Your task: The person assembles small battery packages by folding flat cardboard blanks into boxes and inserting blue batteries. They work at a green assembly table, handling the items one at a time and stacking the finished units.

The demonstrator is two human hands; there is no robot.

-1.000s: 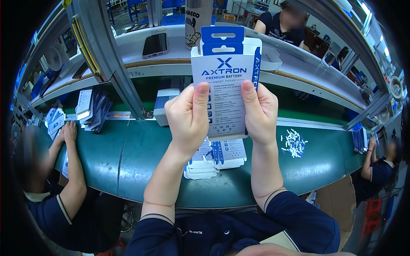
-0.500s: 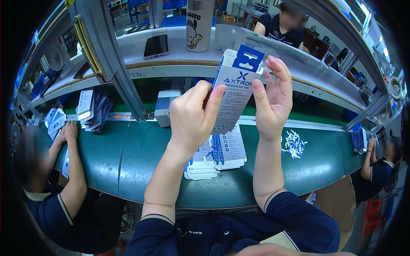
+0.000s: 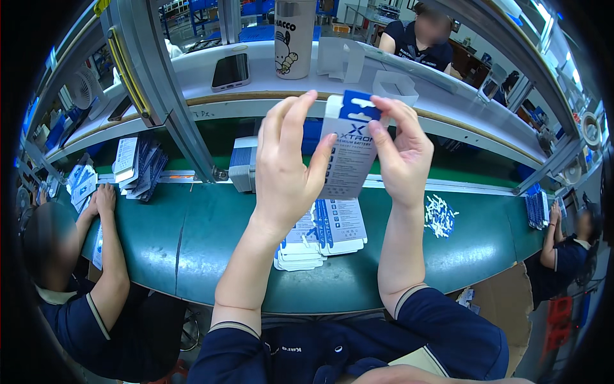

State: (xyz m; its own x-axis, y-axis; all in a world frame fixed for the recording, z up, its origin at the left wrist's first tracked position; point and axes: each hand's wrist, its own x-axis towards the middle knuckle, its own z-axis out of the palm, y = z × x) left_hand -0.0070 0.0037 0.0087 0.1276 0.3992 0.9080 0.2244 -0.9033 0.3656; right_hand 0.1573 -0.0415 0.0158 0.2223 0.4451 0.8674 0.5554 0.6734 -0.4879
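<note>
So the box (image 3: 348,160) is up in the air, over the table (image 3: 224,246) and just beyond the pile of flat cartons (image 3: 343,227), tipped a bit with its top toward the right. The right hand (image 3: 403,144) looks like the one doing the holding: thumb at the upper right edge, index finger curled in by the blue hang tab (image 3: 359,105), so a fairly closed pinch. The left hand (image 3: 284,150) is wide open, fingers up and spread clear of the box, with just the thumb by its left edge. Can't tell if that thumb is pressing or only brushing it.

My worry: if the pinch at that one corner is all there is, the box could swing or slip and land on the cartons. Squeeze too hard there and the tab or edge might crease, thin card being what it is. A drop further right could also scatter the scraps (image 3: 441,216).

Hard to make out: the back of the box is out of sight, and so is whatever the right fingers do behind it. Part of its right side is covered by the thumb. No idea if anything's inside. The left forearm hides some of the cartons too.
</note>
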